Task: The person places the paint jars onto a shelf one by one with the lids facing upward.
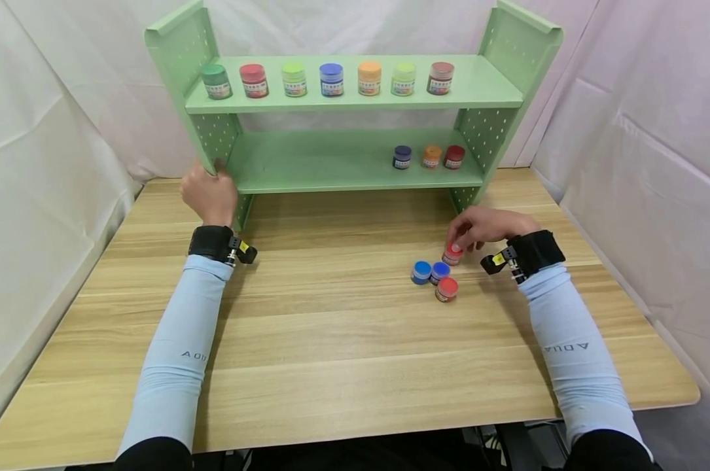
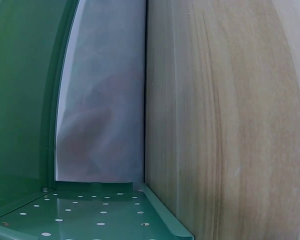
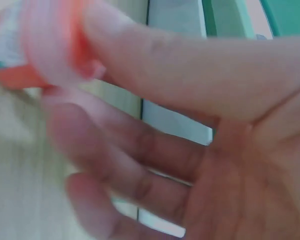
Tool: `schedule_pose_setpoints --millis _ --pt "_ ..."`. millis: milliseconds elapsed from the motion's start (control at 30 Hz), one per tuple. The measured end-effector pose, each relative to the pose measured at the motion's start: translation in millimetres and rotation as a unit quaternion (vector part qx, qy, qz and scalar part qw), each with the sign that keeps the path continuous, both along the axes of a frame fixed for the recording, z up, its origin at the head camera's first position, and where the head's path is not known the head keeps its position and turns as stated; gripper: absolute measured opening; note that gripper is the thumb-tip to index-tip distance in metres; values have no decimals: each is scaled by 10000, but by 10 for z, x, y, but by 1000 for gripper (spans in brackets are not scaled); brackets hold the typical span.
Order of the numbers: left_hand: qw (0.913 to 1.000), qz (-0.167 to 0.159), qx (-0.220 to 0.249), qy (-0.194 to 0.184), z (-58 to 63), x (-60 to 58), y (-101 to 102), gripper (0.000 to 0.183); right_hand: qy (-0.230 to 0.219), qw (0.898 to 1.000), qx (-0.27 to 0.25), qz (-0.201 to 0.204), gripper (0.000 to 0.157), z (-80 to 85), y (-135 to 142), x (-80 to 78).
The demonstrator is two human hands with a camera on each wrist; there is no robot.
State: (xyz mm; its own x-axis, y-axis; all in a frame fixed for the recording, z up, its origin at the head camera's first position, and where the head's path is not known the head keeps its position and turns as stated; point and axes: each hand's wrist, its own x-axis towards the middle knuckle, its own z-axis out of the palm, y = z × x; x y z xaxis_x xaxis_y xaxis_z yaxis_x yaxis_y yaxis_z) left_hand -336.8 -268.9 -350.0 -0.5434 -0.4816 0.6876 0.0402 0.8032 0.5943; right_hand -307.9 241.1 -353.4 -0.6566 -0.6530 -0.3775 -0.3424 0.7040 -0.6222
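My right hand (image 1: 485, 226) pinches a red-lidded paint jar (image 1: 451, 257) between thumb and fingers, low over the table. Close up in the right wrist view, the same jar (image 3: 10, 45) looks orange-red with a pale label, and the other fingers curl loosely below the thumb. Beside it stand two blue-lidded jars, one lighter (image 1: 421, 272) and one darker (image 1: 440, 273), and another red-lidded jar (image 1: 447, 289). My left hand (image 1: 211, 194) grips the left side panel (image 1: 204, 124) of a green shelf unit; its fingertips are hidden.
Several paint jars with coloured lids line the upper shelf (image 1: 325, 104). At the right of the lower shelf (image 1: 319, 160) sit a dark blue jar (image 1: 402, 157), an orange jar (image 1: 431, 156) and a red jar (image 1: 454, 157). White cloth (image 1: 643, 150) hangs around the wooden table (image 1: 331, 366).
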Motion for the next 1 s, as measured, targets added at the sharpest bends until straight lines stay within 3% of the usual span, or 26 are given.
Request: schedule_pose_setpoints --millis 333,633,1000 --pt "10000 40 -55 10 6 7 -4 23 945 9941 -351 -400 20 -101 -23 -111" --pt "9999 13 -109 56 18 7 8 23 1127 9916 -100 -629 35 -115 -53 -114" --pt "10000 -39 42 -2 1 8 -4 23 1703 9840 -42 -519 28 -173 -151 -113"
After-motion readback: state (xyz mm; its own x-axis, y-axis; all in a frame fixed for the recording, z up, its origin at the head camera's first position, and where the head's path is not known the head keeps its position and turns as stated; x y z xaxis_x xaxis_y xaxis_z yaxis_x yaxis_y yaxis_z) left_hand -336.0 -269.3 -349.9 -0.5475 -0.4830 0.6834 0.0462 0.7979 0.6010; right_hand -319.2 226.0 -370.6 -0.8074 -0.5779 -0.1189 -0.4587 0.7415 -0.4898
